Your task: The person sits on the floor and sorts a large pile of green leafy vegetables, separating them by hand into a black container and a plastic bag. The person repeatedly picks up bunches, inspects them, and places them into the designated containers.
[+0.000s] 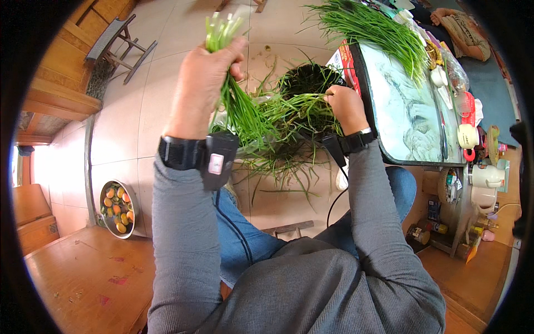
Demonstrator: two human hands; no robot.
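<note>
My left hand [208, 79] is raised and closed around a bunch of green garlic chives [246, 110], whose pale cut ends point up, somewhat blurred, while the leaves hang down. To the right, my right hand [344, 104] pinches the tips of some thin green and yellowish leaves [306, 100] between thumb and fingers. Below both hands are a dark container [296, 81] full of leafy scraps and a clear plastic bag, partly covered by leaves. Loose blades [292, 171] lie scattered on the tiled floor. A larger pile of chives [371, 31] rests on the glass-topped table [400, 108].
A knife [443, 135], cups and a white mug [486, 175] stand along the table's right side. Another person's arm [463, 35] shows at the upper right. A bowl of orange fruit [134, 213] is at the lower left, a folding stool [112, 41] at the upper left.
</note>
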